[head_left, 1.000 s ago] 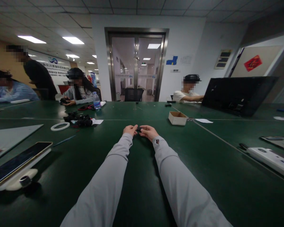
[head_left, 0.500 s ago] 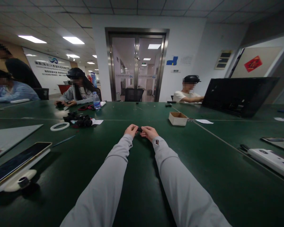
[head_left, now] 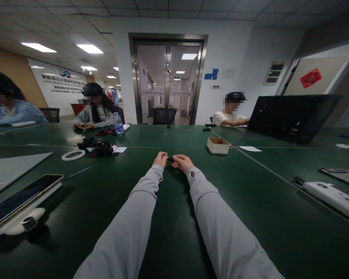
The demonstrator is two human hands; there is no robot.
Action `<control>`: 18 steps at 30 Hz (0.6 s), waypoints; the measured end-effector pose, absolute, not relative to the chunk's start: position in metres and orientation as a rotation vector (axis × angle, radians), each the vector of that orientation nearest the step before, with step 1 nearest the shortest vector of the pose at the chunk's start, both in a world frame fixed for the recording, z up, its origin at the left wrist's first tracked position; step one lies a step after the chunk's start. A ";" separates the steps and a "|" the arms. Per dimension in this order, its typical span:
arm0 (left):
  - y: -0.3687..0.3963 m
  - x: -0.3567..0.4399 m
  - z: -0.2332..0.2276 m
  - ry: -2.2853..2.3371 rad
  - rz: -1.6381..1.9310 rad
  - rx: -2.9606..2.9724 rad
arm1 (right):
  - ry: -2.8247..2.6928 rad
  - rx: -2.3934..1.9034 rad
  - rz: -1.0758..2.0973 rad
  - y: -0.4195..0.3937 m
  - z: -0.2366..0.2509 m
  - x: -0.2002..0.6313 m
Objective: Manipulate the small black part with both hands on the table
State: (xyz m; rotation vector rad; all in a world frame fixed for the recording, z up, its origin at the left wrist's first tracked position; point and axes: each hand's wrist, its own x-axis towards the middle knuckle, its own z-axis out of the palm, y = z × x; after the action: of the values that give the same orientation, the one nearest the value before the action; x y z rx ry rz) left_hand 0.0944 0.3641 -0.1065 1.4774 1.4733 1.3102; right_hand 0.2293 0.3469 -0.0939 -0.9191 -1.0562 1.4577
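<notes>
Between my two hands is a small black object point(head_left: 170, 159), too small for me to tell its kind. My left hand point(head_left: 161, 159) pinches its left end with closed fingers. On the other side my right hand point(head_left: 183, 162) is closed on the right end, thumb and forefinger together. Both hands are over the green table point(head_left: 174, 217), arms stretched forward in grey sleeves. Whether they rest on the tabletop I cannot tell.
An open box point(head_left: 218, 149) stands right of my hands, with a large black monitor point(head_left: 291, 118) beyond. To the left lie a white ring point(head_left: 73, 155), a pile of black items point(head_left: 97, 147), a water bottle point(head_left: 118, 124) and a phone point(head_left: 23, 197). Several people sit around the table.
My hands stay in nearly the same place; the black object looks slightly shifted and tilted between them. At the far left, the standing person has moved left.
</notes>
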 end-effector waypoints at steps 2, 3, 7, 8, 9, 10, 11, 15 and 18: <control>0.363 0.095 -0.106 1.474 1.295 1.493 | -1.066 -0.914 1.465 0.347 -0.094 0.229; 0.363 0.095 -0.106 1.473 1.296 1.505 | -1.071 -0.911 1.468 0.347 -0.094 0.229; 0.363 0.095 -0.105 1.436 1.309 1.488 | -1.074 -0.919 1.471 0.345 -0.091 0.229; 0.362 0.095 -0.105 1.435 1.312 1.484 | -1.072 -0.922 1.472 0.345 -0.091 0.229; 0.362 0.094 -0.105 1.439 1.316 1.488 | -1.072 -0.925 1.473 0.344 -0.090 0.229; 0.362 0.094 -0.105 1.448 1.323 1.499 | -1.074 -0.928 1.475 0.344 -0.089 0.229; 0.361 0.094 -0.105 1.460 1.335 1.511 | -1.076 -0.932 1.477 0.343 -0.089 0.229; 0.360 0.092 -0.104 1.496 1.339 1.521 | -1.075 -0.939 1.473 0.344 -0.090 0.229; 0.360 0.092 -0.103 1.513 1.327 1.522 | -1.075 -0.922 1.484 0.344 -0.090 0.229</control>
State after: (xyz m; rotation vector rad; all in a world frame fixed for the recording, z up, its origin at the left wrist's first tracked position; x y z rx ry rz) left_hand 0.0924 0.3599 -0.1026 1.5222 1.5133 1.3272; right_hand 0.2291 0.3444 -0.0905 -0.9220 -1.0750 1.4842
